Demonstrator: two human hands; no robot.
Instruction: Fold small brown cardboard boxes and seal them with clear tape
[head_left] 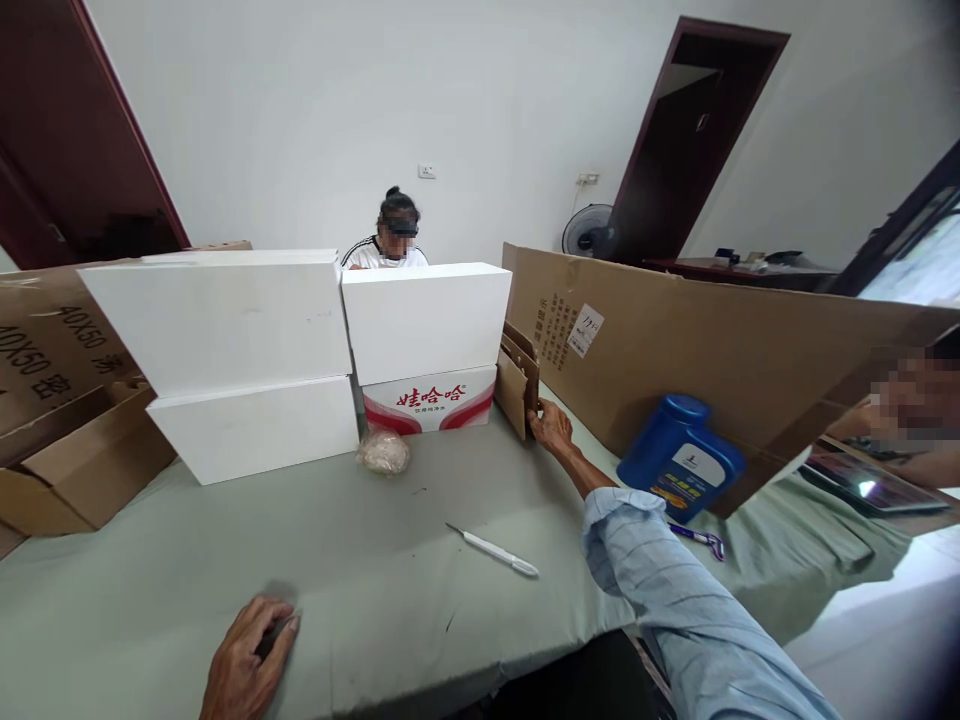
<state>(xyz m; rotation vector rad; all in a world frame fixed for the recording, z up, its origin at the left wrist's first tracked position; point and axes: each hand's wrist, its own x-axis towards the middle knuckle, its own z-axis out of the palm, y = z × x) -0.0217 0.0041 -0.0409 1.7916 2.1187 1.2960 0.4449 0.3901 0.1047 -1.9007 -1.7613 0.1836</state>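
Note:
My right hand [551,428] reaches forward and grips the lower edge of a folded brown cardboard piece [516,385], which stands upright beside the boxes. My left hand [251,655] rests on the table at the near left, fingers loosely curved and thumb apart from them; nothing shows in it. Between the hands lies a white-handled tool with a thin dark pointed tip [499,553]. A crumpled ball in clear wrap [384,452] sits before the printed white and red box [431,400].
White boxes [255,430] are stacked at the back left, near an open brown carton [82,450]. A tall cardboard sheet [675,310] stands on the right, with a blue jug [679,460] and a purple razor-like item [701,538] nearby. People sit behind the boxes and at far right.

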